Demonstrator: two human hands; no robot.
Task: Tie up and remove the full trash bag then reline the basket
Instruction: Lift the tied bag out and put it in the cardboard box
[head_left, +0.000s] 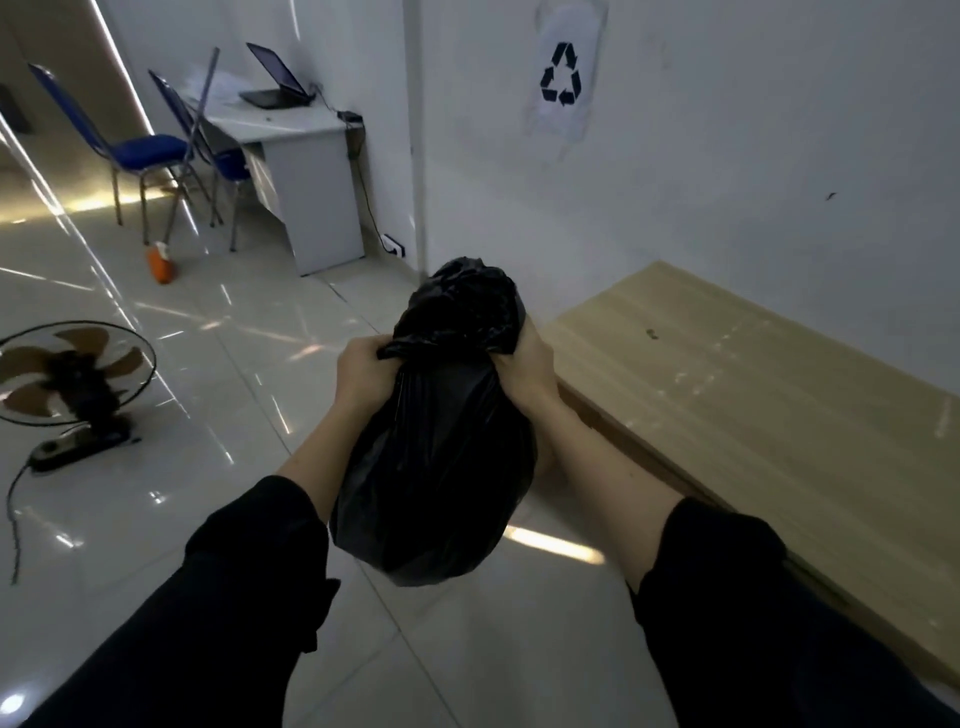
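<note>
Glossy tiled floor (249, 364), white wall (727, 156)

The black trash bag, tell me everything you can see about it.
The black trash bag is thin, glossy, crinkled plastic, bulging full and held in the air above the tiled floor. Its neck is gathered and cinched, with loose plastic bunched above. The left hand and right hand grip the neck from either side.

Both arms reach forward, black sleeves pushed up off bare forearms. The left grip (363, 371) and right grip (532, 366) are clenched at the same height, near each other, knuckles up, each closed on the bag (436, 467).
</note>
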